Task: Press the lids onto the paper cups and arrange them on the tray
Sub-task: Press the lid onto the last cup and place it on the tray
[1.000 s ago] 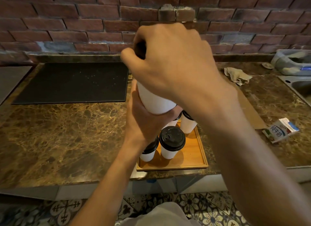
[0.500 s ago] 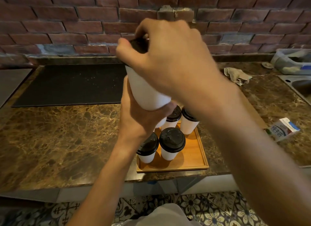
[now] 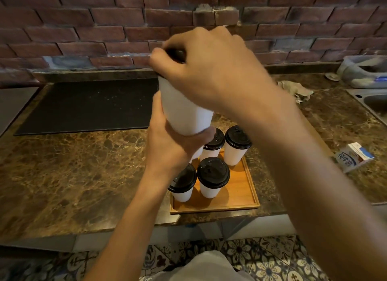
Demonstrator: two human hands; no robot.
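Note:
I hold a white paper cup (image 3: 184,111) up in the air above the counter. My left hand (image 3: 169,140) grips its lower part from below. My right hand (image 3: 211,71) curls over its top and holds the black lid (image 3: 178,54) on the rim; most of the lid is hidden under my fingers. Below, a wooden tray (image 3: 240,188) sits at the counter's front edge with several white cups capped with black lids (image 3: 213,171), partly hidden behind my left hand.
A black mat (image 3: 88,107) lies at the back left of the marble counter (image 3: 62,176). A small carton (image 3: 354,158) lies at the right, a crumpled cloth (image 3: 295,90) behind it, a sink (image 3: 374,100) at far right. Brick wall behind.
Both hands have lowered and tilted the cup slightly; my right hand has shifted round the lid on the rim. The cups on the tray have not moved.

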